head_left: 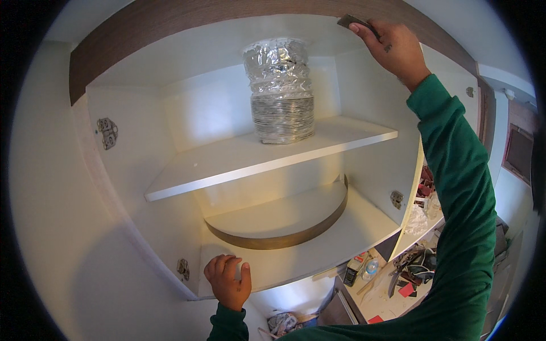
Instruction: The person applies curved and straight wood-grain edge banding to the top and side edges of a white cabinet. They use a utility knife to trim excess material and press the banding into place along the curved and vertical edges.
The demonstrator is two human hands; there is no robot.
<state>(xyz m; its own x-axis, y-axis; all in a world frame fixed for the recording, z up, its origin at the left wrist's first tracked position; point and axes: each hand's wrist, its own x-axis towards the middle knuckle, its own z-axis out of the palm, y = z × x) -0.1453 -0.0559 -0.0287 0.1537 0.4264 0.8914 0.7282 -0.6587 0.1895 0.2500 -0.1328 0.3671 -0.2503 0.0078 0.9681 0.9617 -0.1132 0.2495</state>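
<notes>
At the cabinet's upper right, my right hand (392, 48) grips a flat dark piece (350, 23) against the underside of the brown top trim (148, 34). My left hand (227, 281) is at the front of the cabinet's bottom panel (301, 258), fingers loosely curled and apart, with nothing visible in them. A crinkled silver flexible duct (281, 108) rises from the middle shelf (199, 167) to the cabinet's top. Below it lies a semicircular white board (273, 210) with a dark bronze curved band along its front. Metal hinges (108, 133) are on the side walls.
Below at right is a cluttered worktop (369, 298) with a plastic bottle (371, 267), tools and small red pieces. More items stand on a shelf behind my right sleeve. A bundled object (281, 323) lies low in the middle. A wall frame (517, 150) is at far right.
</notes>
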